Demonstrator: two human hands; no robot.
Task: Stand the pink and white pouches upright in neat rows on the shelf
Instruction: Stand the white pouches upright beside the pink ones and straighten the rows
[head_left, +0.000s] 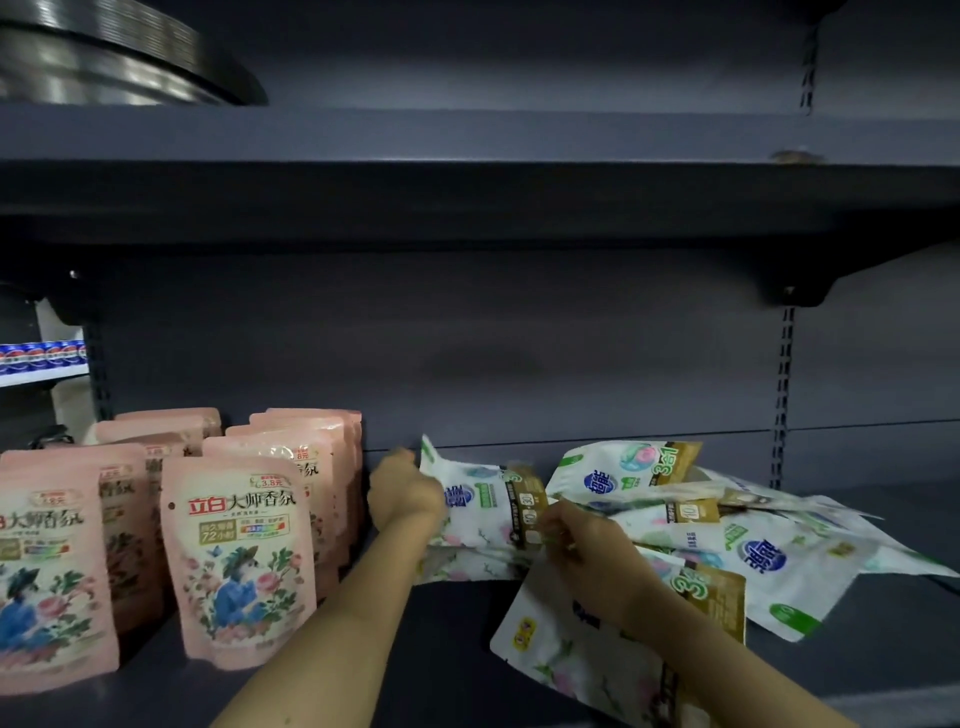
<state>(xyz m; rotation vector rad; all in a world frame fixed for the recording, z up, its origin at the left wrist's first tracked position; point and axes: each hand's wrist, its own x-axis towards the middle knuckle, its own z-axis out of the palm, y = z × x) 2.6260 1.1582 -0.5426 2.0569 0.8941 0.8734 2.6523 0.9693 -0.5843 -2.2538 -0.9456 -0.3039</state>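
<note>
Two rows of glossy pink pouches (236, 564) stood upright at the left of the dark matte metal shelf (452, 649); crinkled white pouches (769, 551) lay heaped right. Both the left hand (402, 491) and right hand (582, 551) gripped one white pouch (493, 514).

Dark grey shelf (467, 649): pink pouches (236, 561) upright in rows at left, white pouches (769, 561) lying heaped at right.

Glossy plastic-film pink pouches (236, 561) and white pouches (769, 566) sit on a matt painted-metal shelf (441, 613).
</note>
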